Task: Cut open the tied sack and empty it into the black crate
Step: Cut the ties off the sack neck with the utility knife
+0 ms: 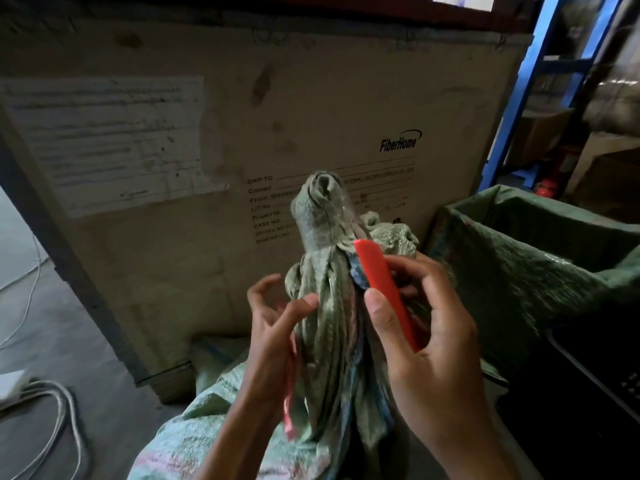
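You are holding one red cutter in your right hand, its grip closing round the handle with thumb and fingers, the tip lying against the knot. One tied sack, green and woven, is standing upright between your two hands, its bunched neck pointing up. Your left hand is keeping a loose, unclenched grip, fingers spread and only the thumb touching the neck. One black crate is sitting at your lower right, just beside the sack, with a second green sack draping above it. One big box is standing behind.
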`<action>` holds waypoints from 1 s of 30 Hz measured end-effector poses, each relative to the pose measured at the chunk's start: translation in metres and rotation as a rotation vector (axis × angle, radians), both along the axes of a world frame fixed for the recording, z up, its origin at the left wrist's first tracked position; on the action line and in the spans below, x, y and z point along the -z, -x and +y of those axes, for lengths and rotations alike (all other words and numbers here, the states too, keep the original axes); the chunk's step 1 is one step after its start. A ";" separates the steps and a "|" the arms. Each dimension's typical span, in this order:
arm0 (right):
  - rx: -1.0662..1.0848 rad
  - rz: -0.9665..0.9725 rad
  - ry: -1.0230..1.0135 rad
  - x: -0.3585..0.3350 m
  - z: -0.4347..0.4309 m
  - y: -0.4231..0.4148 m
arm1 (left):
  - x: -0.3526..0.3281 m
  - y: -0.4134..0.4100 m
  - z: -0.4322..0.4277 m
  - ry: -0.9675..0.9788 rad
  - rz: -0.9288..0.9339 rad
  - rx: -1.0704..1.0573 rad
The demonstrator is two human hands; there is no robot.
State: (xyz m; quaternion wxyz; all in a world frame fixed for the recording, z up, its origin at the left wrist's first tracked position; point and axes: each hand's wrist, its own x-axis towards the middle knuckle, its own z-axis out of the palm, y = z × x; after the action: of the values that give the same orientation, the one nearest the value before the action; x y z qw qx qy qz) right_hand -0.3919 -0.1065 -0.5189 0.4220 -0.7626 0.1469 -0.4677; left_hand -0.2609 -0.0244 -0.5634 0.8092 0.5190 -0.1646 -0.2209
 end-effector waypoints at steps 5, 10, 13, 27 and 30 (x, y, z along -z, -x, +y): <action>-0.109 0.028 -0.149 0.000 0.001 0.000 | -0.012 -0.002 0.012 -0.063 -0.081 0.255; -0.135 0.104 -0.122 0.002 0.001 -0.002 | -0.012 -0.011 0.006 -0.214 -0.153 0.197; -0.031 0.150 -0.007 0.007 0.003 -0.007 | -0.008 -0.011 0.003 -0.191 -0.142 0.165; 0.118 0.136 0.293 0.010 0.013 -0.012 | -0.017 -0.009 0.005 -0.156 0.055 0.202; 0.115 0.153 0.295 0.012 0.012 -0.015 | -0.016 -0.007 0.006 -0.135 0.018 0.227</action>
State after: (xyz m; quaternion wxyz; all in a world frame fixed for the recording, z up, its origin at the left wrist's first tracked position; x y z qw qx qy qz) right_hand -0.3773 -0.0941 -0.5313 0.2655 -0.8400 0.1518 -0.4481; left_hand -0.2541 -0.0183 -0.5472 0.7437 0.5483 -0.1996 -0.3263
